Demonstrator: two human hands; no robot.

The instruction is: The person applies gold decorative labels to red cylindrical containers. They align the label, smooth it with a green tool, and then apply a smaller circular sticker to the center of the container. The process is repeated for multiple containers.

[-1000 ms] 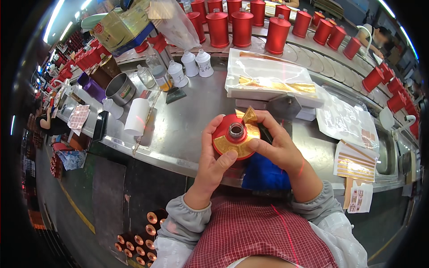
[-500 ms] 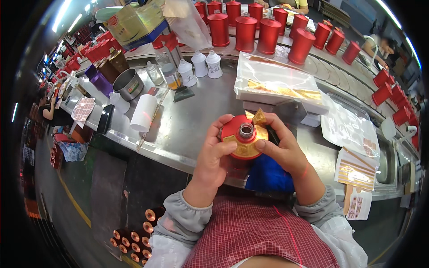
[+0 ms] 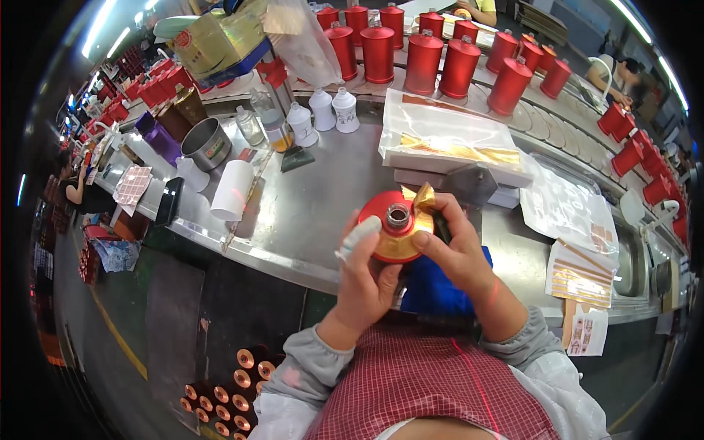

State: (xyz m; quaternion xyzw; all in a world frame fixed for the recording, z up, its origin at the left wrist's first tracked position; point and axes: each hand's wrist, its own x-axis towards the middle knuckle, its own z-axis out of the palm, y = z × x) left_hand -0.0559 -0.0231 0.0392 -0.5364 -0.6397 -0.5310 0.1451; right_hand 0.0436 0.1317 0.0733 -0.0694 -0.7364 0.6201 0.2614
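A red bottle (image 3: 394, 249) with a bare threaded neck is tilted toward me above the front of the steel bench. Gold foil label (image 3: 398, 245) covers part of its shoulder, and a folded piece of the foil sticks up beside the neck. My right hand (image 3: 460, 246) grips the bottle from the right, its thumb on the shoulder and its fingers by the raised foil. My left hand (image 3: 364, 282) is at the bottle's left edge, somewhat blurred, with white covers on the fingertips and the thumb held apart below. Whether those fingertips touch the bottle I cannot tell.
Red bottles (image 3: 423, 64) stand along the conveyor behind the bench. A plastic-covered tray (image 3: 447, 128) with gold foil lies ahead, foil strip sheets (image 3: 581, 271) at right. White bottles (image 3: 345, 110), a steel pot (image 3: 207, 144) and a white roll (image 3: 234, 189) stand left. Blue cloth (image 3: 438, 286) lies below the bottle.
My left hand has come off the bottle's shoulder and turned, so its white-covered fingertips now show. The right hand keeps its hold. Bottles on the conveyor have shifted rightward.
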